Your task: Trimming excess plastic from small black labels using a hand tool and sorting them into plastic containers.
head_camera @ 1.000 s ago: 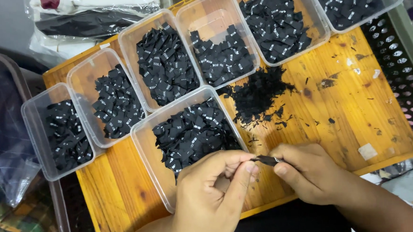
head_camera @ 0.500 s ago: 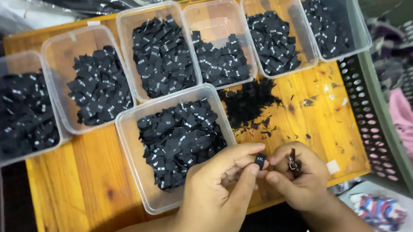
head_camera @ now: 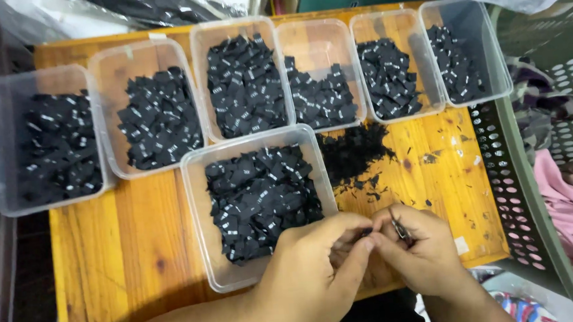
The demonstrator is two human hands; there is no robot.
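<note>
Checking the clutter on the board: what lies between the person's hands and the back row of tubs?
In the head view, a loose pile of black scraps on the wooden board, beside the front tub.

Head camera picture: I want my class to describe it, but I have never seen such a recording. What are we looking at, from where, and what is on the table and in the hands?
The camera sits on a person's head and looks down at their two bare hands; there is no machine. On the orange wooden table stand seven clear plastic tubs, such as the nearest one, each holding small black fabric tags. A loose heap of black scraps lies beside it. The left hand and right hand meet over the table's front edge, pinching something small and dark. The right hand also holds a thin metal tool, possibly snips. A perforated green basket stands to the right.
</note>
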